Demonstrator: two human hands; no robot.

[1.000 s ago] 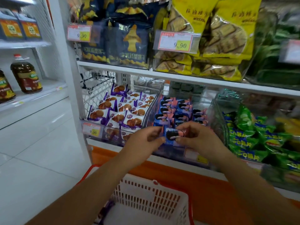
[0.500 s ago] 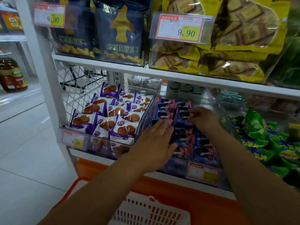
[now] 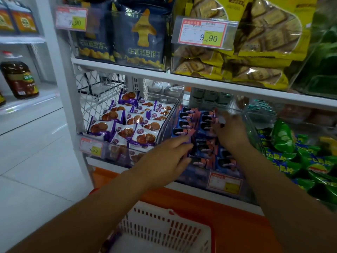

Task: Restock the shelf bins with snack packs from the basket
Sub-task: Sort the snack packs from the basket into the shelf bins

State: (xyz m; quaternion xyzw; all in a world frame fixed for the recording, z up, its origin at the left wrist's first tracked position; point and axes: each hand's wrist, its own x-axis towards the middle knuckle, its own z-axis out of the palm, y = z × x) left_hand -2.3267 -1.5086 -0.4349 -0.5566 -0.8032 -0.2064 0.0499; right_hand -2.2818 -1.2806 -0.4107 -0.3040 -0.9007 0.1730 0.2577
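Note:
Rows of blue sandwich-cookie packs fill the clear middle shelf bin. My left hand lies on the front-left packs with its fingers stretched out flat, pressing on them. My right hand reaches deeper into the same bin and touches the packs of the right-hand row. Its fingertips are blurred, so its hold is unclear. The white basket with a red rim sits below my arms. Its inside is mostly out of view.
A bin of purple-and-white waffle packs stands to the left, a bin of green snack bags to the right. The shelf above carries dark blue and yellow biscuit bags. Price tags hang on the bin fronts. White floor lies to the left.
One second ago both hands held a blue pack in front of the bin. Both hands have since gone into the middle bin and stay on the packs; the view moved closer.

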